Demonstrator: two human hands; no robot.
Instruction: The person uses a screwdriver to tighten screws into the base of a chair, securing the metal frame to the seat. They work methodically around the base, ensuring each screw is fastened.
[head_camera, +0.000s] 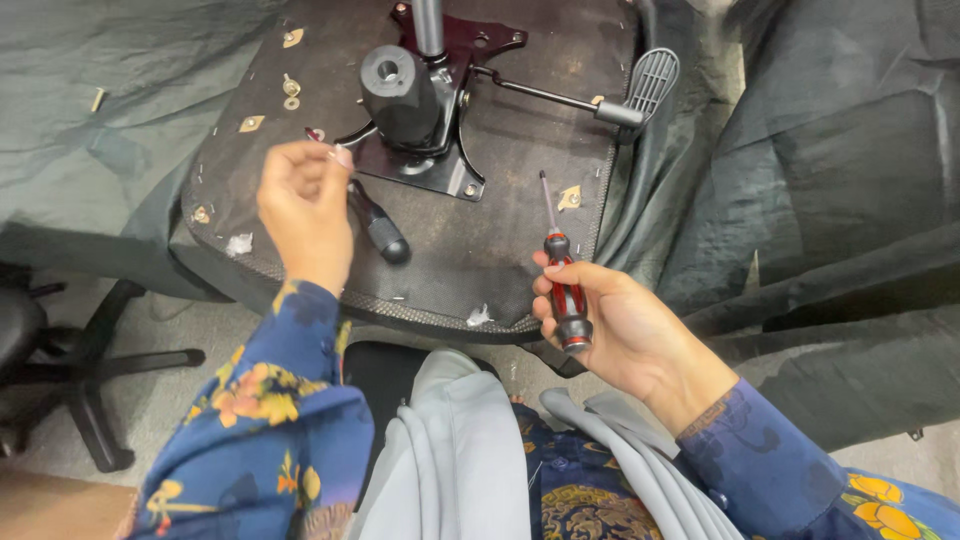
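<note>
My right hand is curled snugly round a red-and-black-handled screwdriver, its long axis near upright, the thin metal shaft pointing toward twelve o'clock over the upturned dark fabric chair seat. My left hand, at ten o'clock, pinches something small; what it is, I cannot tell. A black knobbed lever lies just beside it.

Upturned chair seat bears black metal mechanism plate and a black-handled tool

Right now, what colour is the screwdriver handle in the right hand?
Red and black, on the screwdriver held in the right hand; head view.
</note>
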